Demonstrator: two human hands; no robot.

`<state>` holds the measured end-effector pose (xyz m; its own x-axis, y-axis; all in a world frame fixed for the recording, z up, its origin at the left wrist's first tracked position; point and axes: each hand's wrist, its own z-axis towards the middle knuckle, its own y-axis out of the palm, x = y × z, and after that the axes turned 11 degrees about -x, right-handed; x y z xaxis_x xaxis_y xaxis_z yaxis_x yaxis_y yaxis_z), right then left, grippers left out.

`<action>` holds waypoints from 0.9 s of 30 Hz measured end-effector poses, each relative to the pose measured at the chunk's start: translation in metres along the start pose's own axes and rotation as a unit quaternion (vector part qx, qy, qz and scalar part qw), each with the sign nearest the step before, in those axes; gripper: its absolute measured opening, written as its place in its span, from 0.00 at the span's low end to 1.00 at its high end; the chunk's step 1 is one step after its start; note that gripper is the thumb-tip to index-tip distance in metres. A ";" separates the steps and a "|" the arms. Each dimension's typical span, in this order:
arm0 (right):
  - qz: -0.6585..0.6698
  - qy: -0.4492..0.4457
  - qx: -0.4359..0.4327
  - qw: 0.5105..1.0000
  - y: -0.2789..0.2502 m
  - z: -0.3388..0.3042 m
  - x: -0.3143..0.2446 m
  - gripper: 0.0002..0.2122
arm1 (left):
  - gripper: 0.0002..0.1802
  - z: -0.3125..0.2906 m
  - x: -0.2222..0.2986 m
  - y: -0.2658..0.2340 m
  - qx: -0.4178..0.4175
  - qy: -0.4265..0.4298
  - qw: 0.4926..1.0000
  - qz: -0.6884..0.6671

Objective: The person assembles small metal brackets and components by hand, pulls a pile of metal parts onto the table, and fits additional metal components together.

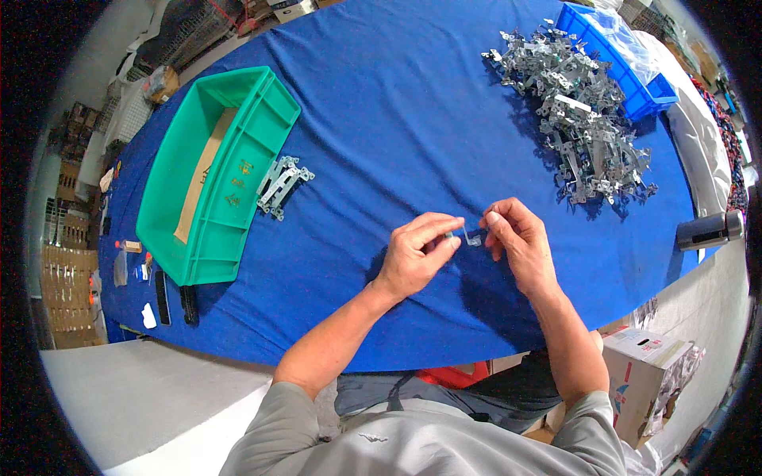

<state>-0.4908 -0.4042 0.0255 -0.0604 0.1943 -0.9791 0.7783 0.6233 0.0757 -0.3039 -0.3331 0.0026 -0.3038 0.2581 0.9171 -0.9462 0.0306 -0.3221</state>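
My left hand (417, 252) pinches a small bent metal bracket (474, 240) between thumb and fingers, just above the blue cloth. The bracket's free end sticks out to the right, towards my other hand. Close beside it, my right hand (520, 244) has thumb and fingers curled together in a pinch. Whatever sits between those fingertips is too small or hidden to make out. To the left, a small stack of similar metal brackets (280, 187) lies against the green bin. A large heap of loose metal brackets (583, 119) is piled at the far right.
A green plastic bin (246, 186) with cardboard inside stands on the left of the blue-covered table (381, 103). Behind the heap is a blue crate (619, 59) with clear plastic. A dark cylinder (709, 230) lies at the right edge, a phone (163, 297) at the left.
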 end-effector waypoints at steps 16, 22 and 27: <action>-0.138 0.032 -0.038 0.989 0.006 -0.003 0.001 0.10 | 0.16 -0.002 -0.008 0.000 0.055 -0.135 0.973 -0.178; -0.137 0.016 -0.041 0.990 0.005 -0.004 0.001 0.09 | 0.16 -0.001 -0.005 0.001 0.055 -0.127 0.976 -0.166; -0.145 0.035 -0.042 0.988 0.006 -0.005 -0.003 0.09 | 0.16 -0.002 -0.005 0.000 0.049 -0.118 0.980 -0.151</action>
<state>-0.4891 -0.3977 0.0295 -0.3190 0.0484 -0.9465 0.6674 0.7206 -0.1881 -0.3023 -0.3322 -0.0023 -0.0148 0.0213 0.9997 -0.9996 -0.0237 -0.0143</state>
